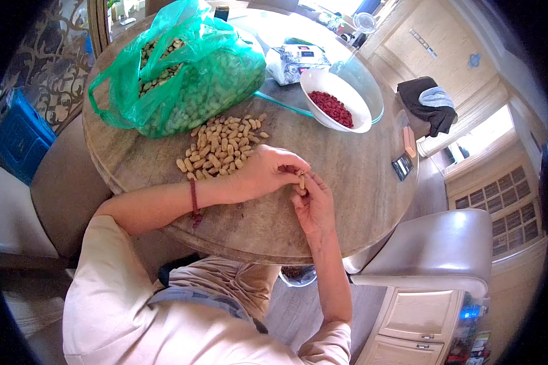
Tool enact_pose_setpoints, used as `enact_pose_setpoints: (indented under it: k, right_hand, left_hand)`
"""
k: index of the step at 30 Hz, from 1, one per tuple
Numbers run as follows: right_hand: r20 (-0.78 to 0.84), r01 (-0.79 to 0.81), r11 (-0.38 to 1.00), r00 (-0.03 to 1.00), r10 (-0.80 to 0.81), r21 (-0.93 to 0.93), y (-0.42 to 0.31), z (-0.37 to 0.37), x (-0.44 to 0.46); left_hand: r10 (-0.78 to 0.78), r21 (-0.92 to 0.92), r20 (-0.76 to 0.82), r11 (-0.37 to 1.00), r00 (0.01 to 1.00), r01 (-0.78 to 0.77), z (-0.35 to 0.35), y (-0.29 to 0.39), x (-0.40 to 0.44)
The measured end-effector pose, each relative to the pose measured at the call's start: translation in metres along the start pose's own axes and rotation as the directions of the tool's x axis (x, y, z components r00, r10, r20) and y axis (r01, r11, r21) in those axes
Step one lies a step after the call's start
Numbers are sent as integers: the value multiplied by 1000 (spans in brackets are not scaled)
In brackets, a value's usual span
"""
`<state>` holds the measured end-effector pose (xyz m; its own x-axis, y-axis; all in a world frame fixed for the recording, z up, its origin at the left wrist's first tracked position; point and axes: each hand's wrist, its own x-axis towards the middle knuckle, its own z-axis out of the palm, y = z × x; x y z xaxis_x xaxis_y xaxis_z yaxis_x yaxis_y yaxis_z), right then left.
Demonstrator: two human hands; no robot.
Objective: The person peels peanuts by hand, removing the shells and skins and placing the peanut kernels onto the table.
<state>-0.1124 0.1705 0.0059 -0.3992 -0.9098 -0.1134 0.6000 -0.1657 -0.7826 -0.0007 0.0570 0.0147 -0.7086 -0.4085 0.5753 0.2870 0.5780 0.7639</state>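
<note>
My left hand [268, 172] is curled, with reddish peanut kernels [290, 168] showing among its fingers. My right hand [315, 204] pinches an unshelled peanut [302, 181], and the fingertips of both hands meet around it. Whether the shell is cracked cannot be made out. Just beyond my left forearm lies a loose pile of peanuts in shells [222, 146] on the round table. Farther to the right, a white bowl [362, 118] holds red-skinned kernels [330, 108].
A green plastic bag [216, 73] full of unshelled peanuts slumps at the back left. Beside it are a pack of wipes [295, 62] and a clear lidded container [371, 91]. A dark phone-like object [402, 166] rests near the right edge. A beige chair [432, 249] stands to the right.
</note>
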Motion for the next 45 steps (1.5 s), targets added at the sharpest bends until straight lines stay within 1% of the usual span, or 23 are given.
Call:
enact_pose_setpoints:
  k: [1,3,4,6,7,10,12,16,18,19,21,22,24,25,27,31,34,37,39,40,42,43,45]
  right_hand:
    - [0,-1,1000,1000,1,1,1,0,0]
    - [-25,11,1000,1000,-12,-10,2,0,0]
    - [-25,11,1000,1000,-11,-10,2,-1,0]
    - [5,44,998,999,-44,-37,4,-2,2]
    - [5,43,998,999,-43,-37,3,-2,2]
    - [-63,38,998,997,-41,-57,3,-1,2]
    - [-50,55,996,997,-59,-70,3,-2,1]
    - [-37,59,997,997,-61,-59,3,-4,3]
    - [3,44,999,999,-44,-23,2,-5,3]
    - [4,45,999,999,-45,-23,1,-4,2]
    - [-32,27,1000,999,-27,5,0,-1,0]
    - [-33,27,1000,999,-27,5,0,-1,1]
    - [33,-46,998,998,44,45,-1,-5,1]
    - [33,-46,998,998,45,44,-1,-6,2]
    - [57,-79,993,996,74,85,0,-9,3]
    - [42,-83,994,996,81,64,-2,-6,1]
    - [35,-43,998,999,42,34,-3,-1,-2]
    - [37,-14,1000,999,13,24,-2,0,-3]
    - [27,5,1000,1000,-6,25,-2,0,-3]
    - [28,4,1000,1000,-5,25,-1,-1,-2]
    - [47,15,1000,999,-17,27,-1,-3,-1]
    - [49,14,1000,999,-15,26,-1,-4,-1]
    - [18,-8,999,1000,7,39,-2,-5,-1]
  left_hand:
    - [-1,0,0,1000,1000,1,0,0,0]
    - [149,92,6,985,989,-149,-1,3,1]
    - [148,92,7,985,989,-148,-3,5,1]
    - [128,149,108,978,986,-144,-5,8,0]
    - [128,149,108,978,986,-143,-4,6,0]
    - [167,139,61,975,984,-174,0,3,-1]
    - [114,116,24,987,993,-116,3,3,-1]
    - [119,79,-17,990,993,-117,1,4,1]
    - [5,22,21,1000,1000,-5,-1,5,2]
    - [5,23,22,1000,1000,-6,-2,5,2]
    - [-55,3,66,998,996,55,-5,6,3]
    - [-55,3,66,998,996,55,-6,4,4]
    - [-19,2,126,1000,992,19,-9,-1,6]
    - [-19,2,124,1000,992,19,-10,-3,7]
    - [5,-66,117,998,993,3,-10,-5,8]
    - [-22,-94,154,995,988,36,-13,-5,8]
    - [-27,-102,162,994,986,44,-12,-5,8]
    - [-20,-128,118,991,993,35,-10,-3,9]
    - [57,20,72,998,996,-59,-11,-2,9]
    - [57,21,71,998,996,-58,-10,-3,9]
    - [124,102,32,987,992,-126,-8,-3,8]
    - [123,103,29,987,992,-126,-7,-3,8]
    - [65,63,-33,996,997,-63,-6,-4,7]
